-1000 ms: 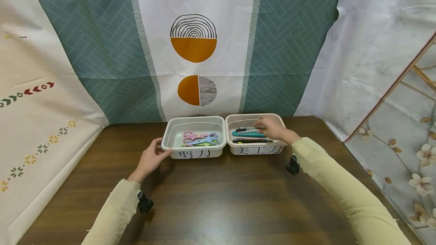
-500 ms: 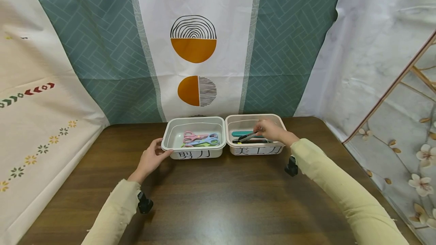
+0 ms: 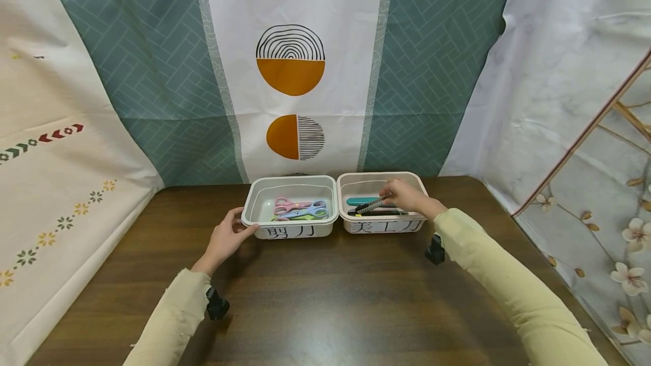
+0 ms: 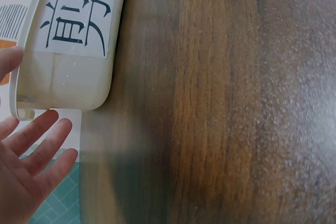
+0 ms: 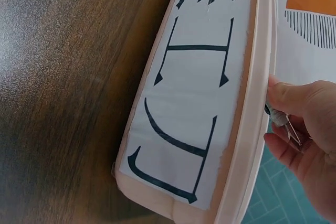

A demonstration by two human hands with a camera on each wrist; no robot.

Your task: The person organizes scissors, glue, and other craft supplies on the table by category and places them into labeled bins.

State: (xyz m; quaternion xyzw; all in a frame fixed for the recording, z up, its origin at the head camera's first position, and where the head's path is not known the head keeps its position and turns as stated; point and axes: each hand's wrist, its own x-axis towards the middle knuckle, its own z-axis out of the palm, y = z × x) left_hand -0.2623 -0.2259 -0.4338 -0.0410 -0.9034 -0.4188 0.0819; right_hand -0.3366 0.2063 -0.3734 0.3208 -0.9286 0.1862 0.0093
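My right hand [image 3: 405, 195] pinches a black-and-grey utility knife [image 3: 371, 204] between thumb and fingers, inside the pinkish-white bin [image 3: 346, 181] on the right. The knife slants, its far end down toward the left. Below it lie a teal utility knife [image 3: 357, 201] and a dark one [image 3: 383, 213]. At the left, the thumb of my left hand [image 3: 226, 237] touches the front rim of the pale grey bin [image 3: 287, 178], while its fingers spread loosely by the bin's left end. Pink, blue and green scissors [image 3: 312, 210] lie in that bin. Most of the held knife is hidden in the right wrist view.
Both bins stand side by side near the back edge of the brown wooden table [image 3: 315, 287]. Their fronts carry white paper labels [image 5: 191, 77] with black characters. A patterned curtain [image 3: 290, 72] hangs right behind the table.
My right hand has tilted the utility knife and brought it slightly left and toward the bin's front; it lay level before. The left hand stays at its bin.
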